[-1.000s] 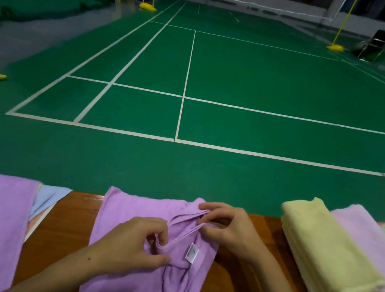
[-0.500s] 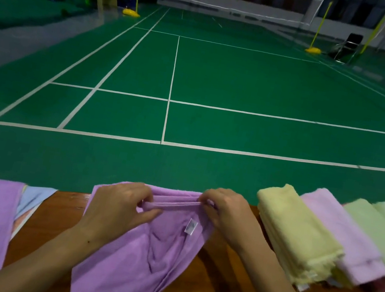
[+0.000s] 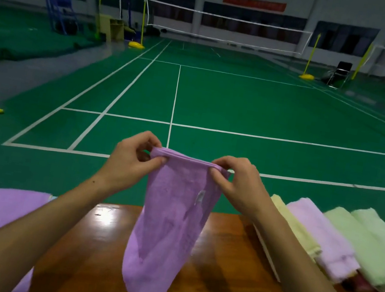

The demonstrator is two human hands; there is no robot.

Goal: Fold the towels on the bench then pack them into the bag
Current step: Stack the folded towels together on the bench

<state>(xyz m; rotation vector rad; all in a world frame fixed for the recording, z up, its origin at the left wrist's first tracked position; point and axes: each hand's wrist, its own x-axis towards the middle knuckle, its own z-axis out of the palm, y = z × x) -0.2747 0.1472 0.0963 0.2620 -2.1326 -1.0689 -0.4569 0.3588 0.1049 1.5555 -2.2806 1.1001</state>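
Both hands' grip, left hand (image 3: 129,163) and right hand (image 3: 239,182), pinches the purple towel (image 3: 170,219) above the bench (image 3: 225,259), folded towels (image 3: 348,248) beside.

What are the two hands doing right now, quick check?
Left hand: pinching the top left corner of the purple towel, lifted above the bench.
Right hand: pinching the towel's top right corner.

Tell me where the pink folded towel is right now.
In the head view the pink folded towel lies on the right end of the bench, between the yellow towel and the green towels.
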